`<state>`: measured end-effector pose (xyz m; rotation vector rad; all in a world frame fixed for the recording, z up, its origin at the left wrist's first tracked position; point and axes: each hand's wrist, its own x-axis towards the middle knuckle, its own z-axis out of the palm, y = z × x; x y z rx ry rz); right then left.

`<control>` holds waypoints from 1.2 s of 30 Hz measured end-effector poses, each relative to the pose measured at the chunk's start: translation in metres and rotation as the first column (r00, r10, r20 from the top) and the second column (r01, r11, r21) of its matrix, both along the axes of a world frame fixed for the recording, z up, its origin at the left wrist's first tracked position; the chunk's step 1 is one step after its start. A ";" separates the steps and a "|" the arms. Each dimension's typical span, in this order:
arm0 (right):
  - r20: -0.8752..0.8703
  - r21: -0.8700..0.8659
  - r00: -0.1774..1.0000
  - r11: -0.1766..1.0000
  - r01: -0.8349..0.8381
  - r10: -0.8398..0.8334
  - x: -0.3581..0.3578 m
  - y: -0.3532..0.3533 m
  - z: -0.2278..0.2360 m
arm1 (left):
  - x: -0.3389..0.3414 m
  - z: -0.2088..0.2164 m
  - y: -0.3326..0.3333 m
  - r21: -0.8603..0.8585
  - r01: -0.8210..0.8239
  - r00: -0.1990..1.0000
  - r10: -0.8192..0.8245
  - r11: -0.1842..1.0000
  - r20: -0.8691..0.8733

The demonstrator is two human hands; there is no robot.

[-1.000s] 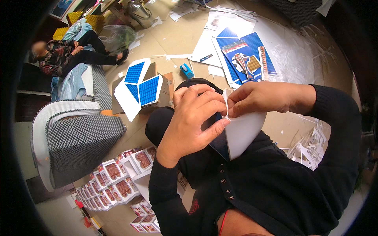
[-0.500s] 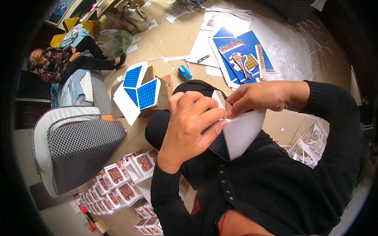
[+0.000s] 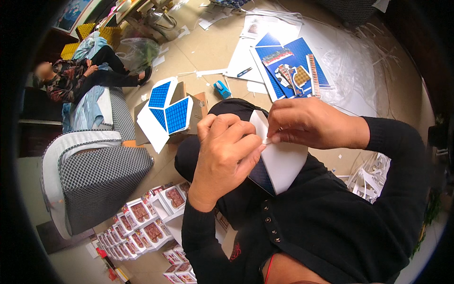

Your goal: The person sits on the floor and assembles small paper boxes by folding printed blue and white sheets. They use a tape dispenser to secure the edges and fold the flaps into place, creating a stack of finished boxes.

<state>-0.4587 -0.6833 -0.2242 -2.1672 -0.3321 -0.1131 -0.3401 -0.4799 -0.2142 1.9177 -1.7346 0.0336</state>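
Observation:
Over my lap I hold a folded card piece [image 3: 283, 163], white on one face and dark blue on the other. My left hand [image 3: 226, 158] pinches its upper edge from the left, thumb and fingers closed on it. From the right my right hand [image 3: 314, 124] pinches the same edge close to the left fingertips. A white flap [image 3: 258, 122] stands up between the hands. Beyond my left hand, white card pieces with blue tile-patterned panels [image 3: 177, 114] lie on a cardboard box [image 3: 142, 128].
On the floor ahead are a blue tape dispenser or stapler-like tool [image 3: 221, 89], a pen-like cutter [image 3: 244, 72] and printed blue sheets [image 3: 302, 52]. White paper scraps [image 3: 371, 177] lie at right. Small printed boxes [image 3: 142, 217] stand at lower left by a grey chair [image 3: 99, 184]. A person [image 3: 71, 78] sits farther back.
The right hand has turned, its fingers now bent over the card's edge, and the card's white face lies flatter. My left hand has shifted slightly left and still pinches the edge.

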 end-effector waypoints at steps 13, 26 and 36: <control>0.151 -0.137 0.987 0.987 0.081 -0.060 -0.015 0.003 -0.008 | -0.008 0.007 -0.001 0.027 0.007 0.999 -0.008 1.000 0.032; 0.182 -0.117 0.976 0.983 0.142 -0.120 -0.016 -0.004 -0.009 | -0.008 0.008 0.005 -0.054 0.040 0.997 -0.043 0.998 -0.071; -0.215 0.459 0.976 0.881 0.116 -0.017 -0.003 -0.008 -0.035 | -0.002 -0.003 0.018 -0.108 0.122 0.954 -0.146 0.987 -0.261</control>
